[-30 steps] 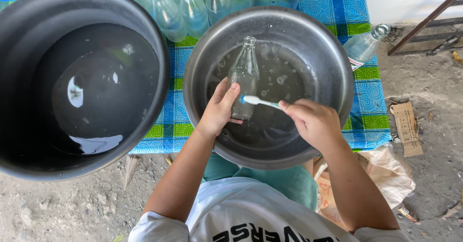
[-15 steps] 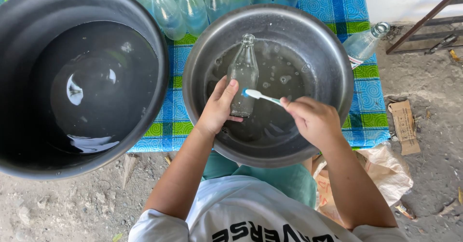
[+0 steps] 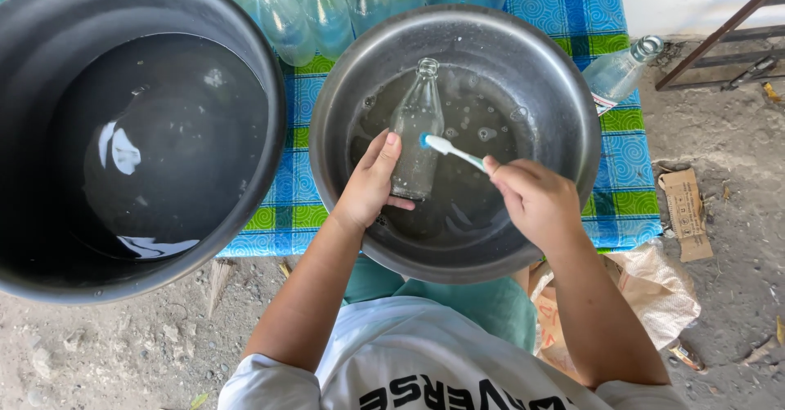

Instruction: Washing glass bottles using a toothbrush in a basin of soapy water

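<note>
Metal basin [image 3: 564, 91] of soapy water: within it, left hand [image 3: 372, 183] clasped around clear glass bottle [image 3: 415, 136], right hand [image 3: 536, 201] gripping toothbrush [image 3: 451, 149] whose head meets the bottle.

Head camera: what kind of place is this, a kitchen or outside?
Probably outside, a washing spot on bare ground. A checked mat lies on dirt, holding a water-filled basin and a tub. The left hand holds a bottle; the right hand scrubs it with a toothbrush.
</note>
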